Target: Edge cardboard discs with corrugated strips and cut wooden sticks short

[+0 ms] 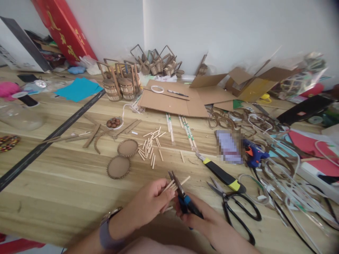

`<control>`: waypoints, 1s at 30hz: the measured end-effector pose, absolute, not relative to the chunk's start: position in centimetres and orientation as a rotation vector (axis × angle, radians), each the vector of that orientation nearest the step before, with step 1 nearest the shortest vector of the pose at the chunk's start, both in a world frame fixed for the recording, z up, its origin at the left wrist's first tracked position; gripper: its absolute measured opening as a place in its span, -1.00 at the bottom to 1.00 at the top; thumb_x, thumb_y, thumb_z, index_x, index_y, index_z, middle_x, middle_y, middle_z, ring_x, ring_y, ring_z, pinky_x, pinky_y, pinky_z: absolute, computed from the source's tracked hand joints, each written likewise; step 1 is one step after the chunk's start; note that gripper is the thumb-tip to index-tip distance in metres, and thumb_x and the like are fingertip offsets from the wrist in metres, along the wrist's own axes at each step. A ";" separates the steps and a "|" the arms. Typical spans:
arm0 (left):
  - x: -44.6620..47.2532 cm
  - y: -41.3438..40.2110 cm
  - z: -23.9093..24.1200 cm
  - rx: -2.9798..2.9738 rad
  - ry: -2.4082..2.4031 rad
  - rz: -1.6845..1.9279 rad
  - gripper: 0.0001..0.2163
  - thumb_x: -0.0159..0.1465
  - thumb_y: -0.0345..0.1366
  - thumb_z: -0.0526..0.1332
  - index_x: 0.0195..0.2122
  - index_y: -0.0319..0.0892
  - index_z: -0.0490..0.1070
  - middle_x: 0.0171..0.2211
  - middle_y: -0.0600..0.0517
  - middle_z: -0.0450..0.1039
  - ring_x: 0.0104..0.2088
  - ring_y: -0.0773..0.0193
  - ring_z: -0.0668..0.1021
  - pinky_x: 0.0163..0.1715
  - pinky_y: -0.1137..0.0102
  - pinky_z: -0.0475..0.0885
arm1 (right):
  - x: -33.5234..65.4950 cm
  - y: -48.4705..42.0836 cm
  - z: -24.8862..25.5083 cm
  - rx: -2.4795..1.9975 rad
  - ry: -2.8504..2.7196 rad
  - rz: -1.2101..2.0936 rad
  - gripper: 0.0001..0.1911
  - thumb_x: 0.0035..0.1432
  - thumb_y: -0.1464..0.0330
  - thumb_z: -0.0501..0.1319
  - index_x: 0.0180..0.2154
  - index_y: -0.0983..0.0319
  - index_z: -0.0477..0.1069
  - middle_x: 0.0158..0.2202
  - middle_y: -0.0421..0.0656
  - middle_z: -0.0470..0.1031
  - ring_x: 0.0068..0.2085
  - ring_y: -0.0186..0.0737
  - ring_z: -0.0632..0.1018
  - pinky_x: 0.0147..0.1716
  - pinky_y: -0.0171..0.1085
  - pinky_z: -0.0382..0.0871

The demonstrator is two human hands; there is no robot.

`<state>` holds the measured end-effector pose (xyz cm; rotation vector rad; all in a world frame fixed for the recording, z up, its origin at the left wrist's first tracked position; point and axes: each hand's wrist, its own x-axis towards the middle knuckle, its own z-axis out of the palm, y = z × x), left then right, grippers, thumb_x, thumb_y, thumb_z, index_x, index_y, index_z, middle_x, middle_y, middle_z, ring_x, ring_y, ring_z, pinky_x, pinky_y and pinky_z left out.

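My left hand [156,197] is closed round a few thin wooden sticks [169,186]. In my right hand [201,218] I grip a pair of shears [182,195] with dark blades and blue-and-black handles; the blades are parted around a stick near my left fingertips. Cut lengths of stick [150,144] lie scattered on the table beyond my hands. Two round woven-edged discs [119,167] rest left of them. To the right are black-handled scissors [226,199] and a black-and-yellow utility knife [221,173].
Several small woven baskets [112,90] stand at the back near flattened cardboard [172,100]. A blue glue gun [255,153] and a blurred phone [227,146] lie right, by tangled strips [280,169]. A small dish of round nuts [113,122] sits left of centre.
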<state>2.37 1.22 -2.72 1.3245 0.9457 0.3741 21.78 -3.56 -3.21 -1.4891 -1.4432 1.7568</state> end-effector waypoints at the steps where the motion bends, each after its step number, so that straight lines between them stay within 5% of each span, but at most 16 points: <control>1: 2.4 1.3 -2.7 1.316 0.939 0.379 -0.52 0.27 0.22 0.04 -0.41 -0.15 0.25 -0.61 0.20 0.17 -0.58 0.39 0.22 -0.56 0.46 0.11 | 21.9 -3.6 -3.3 -1.473 -1.414 1.787 -0.82 0.05 0.30 0.16 -0.27 0.21 0.41 -0.28 -0.16 0.42 -0.21 -0.13 0.38 -0.20 -0.21 0.24; 11: 2.5 1.1 -2.7 1.322 0.942 0.413 -0.67 0.33 0.00 0.06 -0.31 -0.19 0.32 -0.57 0.19 0.18 -0.56 0.37 0.23 -0.52 0.46 0.17 | 21.6 -3.8 -3.2 -1.483 -1.391 1.809 -0.84 0.03 0.31 0.14 -0.30 0.20 0.38 -0.34 -0.20 0.36 -0.27 -0.18 0.35 -0.25 -0.23 0.22; 18: 2.6 1.1 -2.5 1.425 0.928 0.444 -0.67 0.37 -0.05 0.02 -0.22 -0.22 0.38 -0.27 -0.01 0.46 -0.20 0.15 0.46 -0.19 0.39 0.32 | 21.0 -4.1 -3.2 -1.575 -1.454 1.677 -0.88 0.02 0.33 0.13 -0.34 0.20 0.35 -0.37 -0.20 0.35 -0.28 -0.16 0.36 -0.25 -0.21 0.22; 25: 2.8 0.6 -2.9 1.542 1.016 0.407 -0.66 0.38 -0.05 -0.05 -0.33 -0.18 0.33 -0.38 0.06 0.41 -0.32 0.23 0.42 -0.31 0.43 0.29 | 20.8 -4.4 -4.0 -1.611 -1.542 1.544 -0.92 0.13 0.32 0.12 -0.34 0.19 0.33 -0.37 -0.20 0.36 -0.28 -0.18 0.38 -0.24 -0.23 0.26; 30: 2.1 0.8 -2.6 1.589 1.086 0.407 -0.67 0.38 -0.05 -0.08 -0.32 -0.16 0.31 -0.40 0.08 0.38 -0.35 0.24 0.42 -0.35 0.43 0.27 | 22.2 -4.6 -4.0 -1.554 -1.560 1.584 -0.66 0.22 0.08 0.13 -0.16 0.19 0.42 -0.18 -0.10 0.51 -0.13 -0.06 0.48 -0.10 -0.15 0.34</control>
